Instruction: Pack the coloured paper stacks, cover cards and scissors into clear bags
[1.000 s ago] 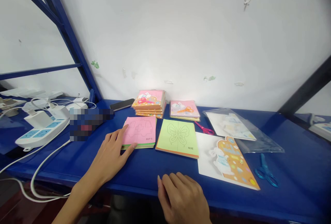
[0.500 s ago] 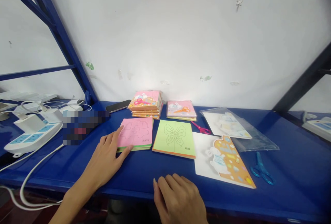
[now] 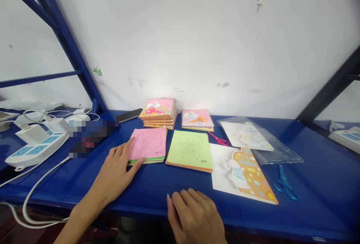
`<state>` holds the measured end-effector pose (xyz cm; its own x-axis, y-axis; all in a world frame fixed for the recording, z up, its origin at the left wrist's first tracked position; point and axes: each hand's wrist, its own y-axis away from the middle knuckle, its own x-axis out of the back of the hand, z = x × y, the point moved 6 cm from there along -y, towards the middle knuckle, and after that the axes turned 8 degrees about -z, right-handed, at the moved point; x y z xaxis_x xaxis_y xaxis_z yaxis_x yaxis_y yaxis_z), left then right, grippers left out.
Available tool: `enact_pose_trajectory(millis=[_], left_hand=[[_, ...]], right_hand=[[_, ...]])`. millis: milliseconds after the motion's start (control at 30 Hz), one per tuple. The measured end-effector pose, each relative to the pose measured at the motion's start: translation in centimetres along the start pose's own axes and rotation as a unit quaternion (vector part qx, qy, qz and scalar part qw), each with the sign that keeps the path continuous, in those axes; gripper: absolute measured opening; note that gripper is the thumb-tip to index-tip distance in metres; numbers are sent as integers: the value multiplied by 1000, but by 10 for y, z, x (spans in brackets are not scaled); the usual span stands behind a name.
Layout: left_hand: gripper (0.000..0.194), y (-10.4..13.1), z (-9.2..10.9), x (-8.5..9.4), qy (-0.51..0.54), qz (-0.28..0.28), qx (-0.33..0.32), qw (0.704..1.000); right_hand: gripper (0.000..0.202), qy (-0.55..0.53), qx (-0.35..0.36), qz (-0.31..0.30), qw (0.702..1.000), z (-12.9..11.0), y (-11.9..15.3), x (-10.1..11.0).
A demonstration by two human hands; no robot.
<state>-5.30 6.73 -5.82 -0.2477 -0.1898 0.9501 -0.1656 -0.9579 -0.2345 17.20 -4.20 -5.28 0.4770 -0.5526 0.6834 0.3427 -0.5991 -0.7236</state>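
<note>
My left hand [image 3: 119,169] spans the near left corner of a stack of craft paper [image 3: 147,140]. Its thumb presses the front edge while the fingers lie along the left side. The top sheet is pink with a line-drawn ambulance; green sheets peek out below. To its right lies a second stack [image 3: 189,150], topped by a light green butterfly sheet. My right hand [image 3: 195,216] rests at the table's front edge, fingers curled in and nothing seen in them. Beyond it is a white and orange rabbit-printed card [image 3: 242,176].
Wrapped paper packs [image 3: 157,112] and a smaller pile [image 3: 197,119] stand by the wall. Pink scissors [image 3: 219,139], a plastic sleeve [image 3: 281,154] with a card, and blue scissors [image 3: 284,186] lie right. A black phone [image 3: 128,115] and a power strip [image 3: 36,152] with cables are left.
</note>
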Motion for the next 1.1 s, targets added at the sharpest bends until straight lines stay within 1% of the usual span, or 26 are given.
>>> enact_pose_trajectory(millis=[600, 1000, 1100], left_hand=[[74, 2, 1, 1, 5, -8, 11, 1000], [71, 2, 3, 2, 8, -8, 9, 1000], [71, 2, 3, 2, 3, -10, 11, 1000]], right_hand=[[33, 0, 7, -9, 1000, -1, -1, 1], [33, 3, 8, 0, 1000, -1, -1, 2], [33, -2, 8, -10, 1000, -1, -1, 1]])
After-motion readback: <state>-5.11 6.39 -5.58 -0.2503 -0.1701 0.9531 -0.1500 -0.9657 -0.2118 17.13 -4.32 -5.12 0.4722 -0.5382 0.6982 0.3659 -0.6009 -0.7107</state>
